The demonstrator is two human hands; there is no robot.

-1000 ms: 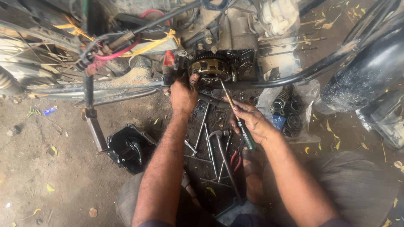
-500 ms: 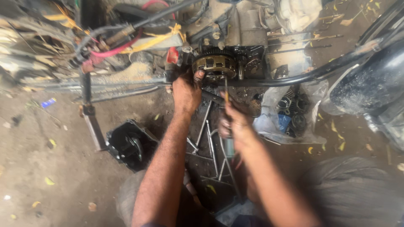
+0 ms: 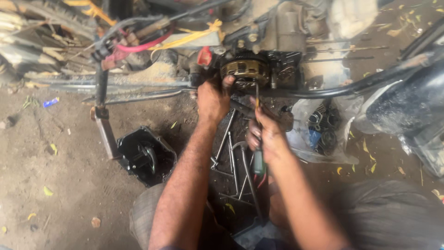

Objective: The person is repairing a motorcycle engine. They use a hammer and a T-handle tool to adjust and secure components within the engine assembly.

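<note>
1. Nearest the camera, 2 bare forearms reach away over a spread of long metal wrenches and rods (image 3: 231, 157) lying on the dirt floor (image 3: 55, 185).
2. The right hand (image 3: 266, 134) is closed around a green-handled screwdriver (image 3: 257, 139), whose shaft runs up to the round clutch assembly (image 3: 245, 69).
3. The left hand (image 3: 213, 99) grips the near-left edge of that clutch, fingers curled on it.
4. The black engine side cover (image 3: 145, 155) lies off, on the floor left of the left arm, hollow side up, with only its own inner parts showing.
5. So the engine (image 3: 282, 51) stands opened with the clutch bared yet mounted; by my judgement, work on it is midway and refitting remains.
6. Right of the hands, a clear plastic bag (image 3: 319, 134) holds dark round parts and something blue.
</note>
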